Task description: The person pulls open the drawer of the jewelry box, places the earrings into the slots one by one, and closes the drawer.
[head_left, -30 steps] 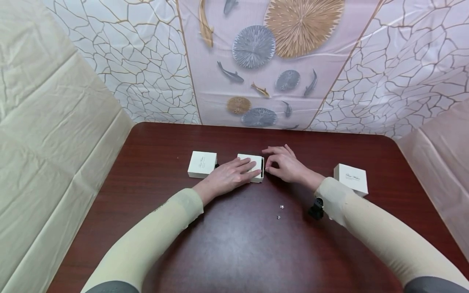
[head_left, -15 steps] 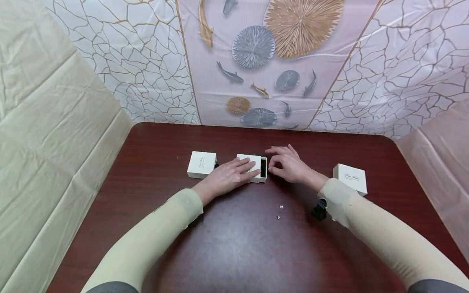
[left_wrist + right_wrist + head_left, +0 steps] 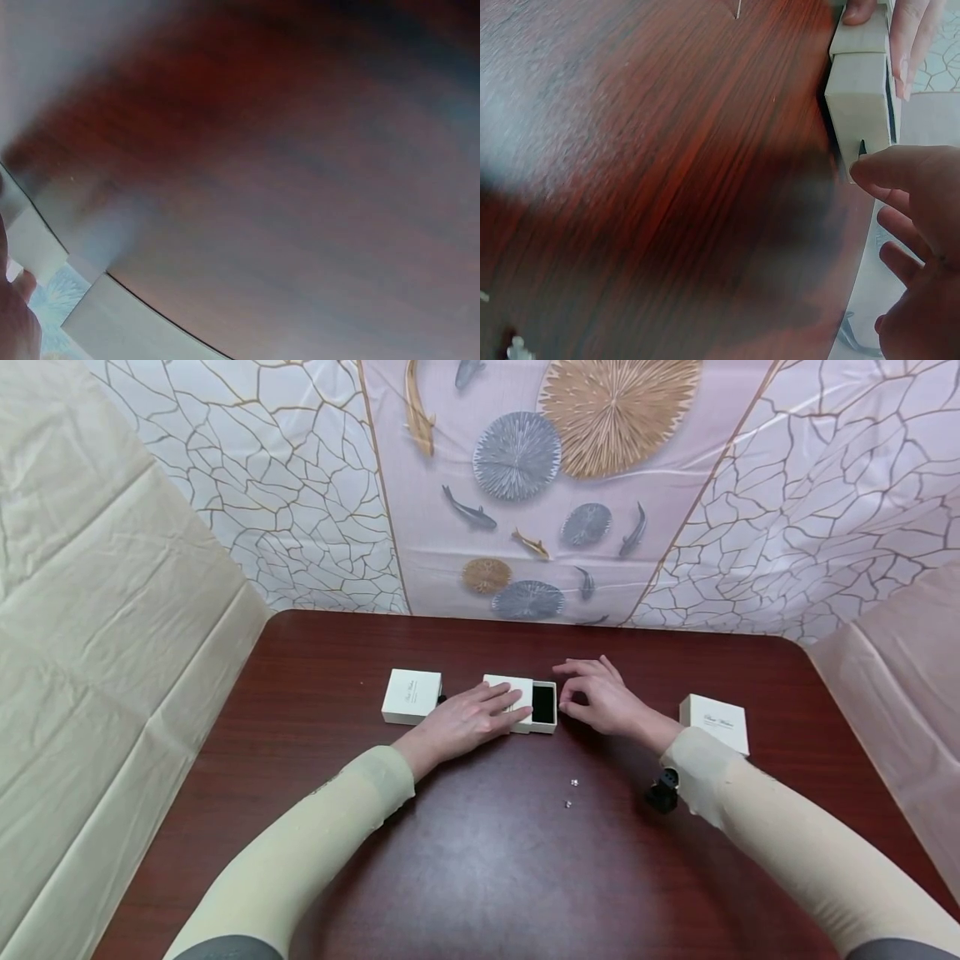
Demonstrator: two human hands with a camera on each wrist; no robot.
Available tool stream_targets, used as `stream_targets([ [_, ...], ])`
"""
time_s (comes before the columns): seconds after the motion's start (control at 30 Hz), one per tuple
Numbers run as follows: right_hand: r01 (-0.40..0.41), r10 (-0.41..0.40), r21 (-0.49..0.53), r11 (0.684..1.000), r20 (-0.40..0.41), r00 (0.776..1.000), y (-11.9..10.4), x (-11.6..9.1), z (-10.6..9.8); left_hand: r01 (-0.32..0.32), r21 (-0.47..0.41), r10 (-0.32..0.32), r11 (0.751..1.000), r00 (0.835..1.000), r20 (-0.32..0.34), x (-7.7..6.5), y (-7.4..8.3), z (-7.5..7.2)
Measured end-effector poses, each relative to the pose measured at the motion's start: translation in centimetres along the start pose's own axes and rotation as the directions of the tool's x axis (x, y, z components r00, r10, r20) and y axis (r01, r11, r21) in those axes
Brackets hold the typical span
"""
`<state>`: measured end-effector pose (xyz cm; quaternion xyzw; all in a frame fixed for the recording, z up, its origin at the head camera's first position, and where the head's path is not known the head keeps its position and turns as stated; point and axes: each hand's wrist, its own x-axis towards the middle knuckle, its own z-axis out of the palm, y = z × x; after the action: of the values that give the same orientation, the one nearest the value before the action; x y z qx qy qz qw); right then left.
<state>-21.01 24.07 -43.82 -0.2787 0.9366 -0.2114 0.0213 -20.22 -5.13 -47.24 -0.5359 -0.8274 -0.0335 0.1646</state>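
Observation:
A small white drawer box lies at the table's middle, and my left hand [image 3: 467, 720] rests on its sleeve [image 3: 527, 690] with fingers spread. From the sleeve's right end sticks out the drawer [image 3: 855, 112], whose black inside [image 3: 543, 703] shows. With thumb and forefinger, my right hand [image 3: 602, 700] pinches a black pull tab [image 3: 862, 147] on the drawer's end; its other fingers stay apart from the box. Two tiny shiny pieces, one [image 3: 574, 782] just beyond the other [image 3: 567, 804], lie nearer on the table. In the left wrist view, fingers [image 3: 16, 322] show only at the edge.
A similar white box [image 3: 412, 696] stands left of my left hand, a black tab at its right side. Another white box [image 3: 717, 724] sits beyond my right forearm, partly covered by it. Patterned cloth [image 3: 525, 527] hangs behind the dark red table [image 3: 480, 860].
My right hand has moved right, and the drawer has slid out of its sleeve with it, showing more of the black inside. The left hand has stayed on the sleeve.

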Motion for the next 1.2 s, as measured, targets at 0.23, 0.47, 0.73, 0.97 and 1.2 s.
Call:
stream_targets([
  [0.23,0.002,-0.002,-0.024,1.0,-0.007,1.0,0.3,-0.3,-0.3,0.004,0.003,-0.004,1.0,1.0,0.009,-0.1,0.0,-0.1],
  [0.47,-0.002,0.002,-0.027,1.0,0.003,1.0,0.3,-0.5,-0.4,0.006,0.007,-0.006,1.0,1.0,0.019,-0.1,0.0,0.0],
  [0.73,-0.003,0.003,-0.029,1.0,0.003,1.0,0.3,-0.7,-0.4,0.006,0.012,-0.006,1.0,1.0,0.013,-0.1,0.1,0.1],
  [0.97,-0.009,0.009,-0.04,0.999,0.009,1.0,0.4,-0.8,-0.4,0.009,0.005,-0.009,1.0,1.0,0.016,0.0,0.2,0.0],
  [1.2,-0.014,0.015,-0.086,0.996,0.003,1.0,0.2,-1.5,-1.1,0.009,-0.001,-0.009,1.0,1.0,0.011,0.0,0.2,-0.1],
])
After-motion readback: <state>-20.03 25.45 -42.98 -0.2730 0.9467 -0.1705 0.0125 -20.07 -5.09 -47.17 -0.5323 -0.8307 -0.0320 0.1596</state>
